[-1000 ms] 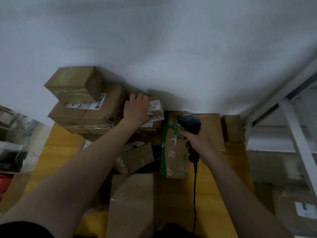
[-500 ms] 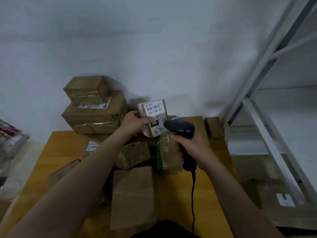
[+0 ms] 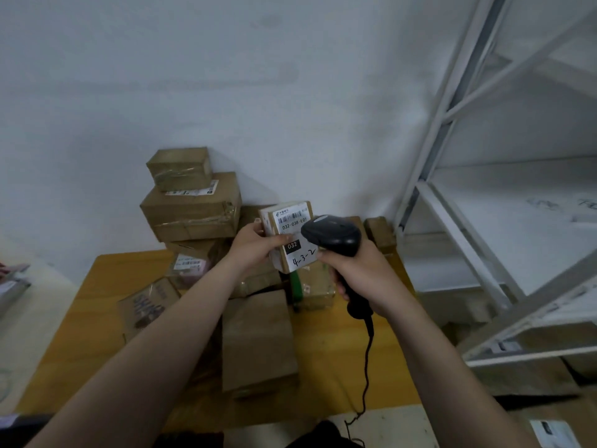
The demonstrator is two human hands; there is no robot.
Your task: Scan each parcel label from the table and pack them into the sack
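Between left fingers [image 3: 258,226] — labelled parcel [image 3: 290,221], scanner [image 3: 332,236] alongside

Bare forearms run from both lower corners to frame centre. Left hand [image 3: 255,244] grips parcel [image 3: 292,221], thumb across its face. Right hand [image 3: 358,273] wrapped round scanner [image 3: 332,236] handle.

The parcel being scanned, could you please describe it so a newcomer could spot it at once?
Find the yellow table against the white wall, heaped with brown boxes. Above its far middle, the left hand holds up a small parcel beside the black scanner. It alone is off the table, its label handwritten 4-3-2.
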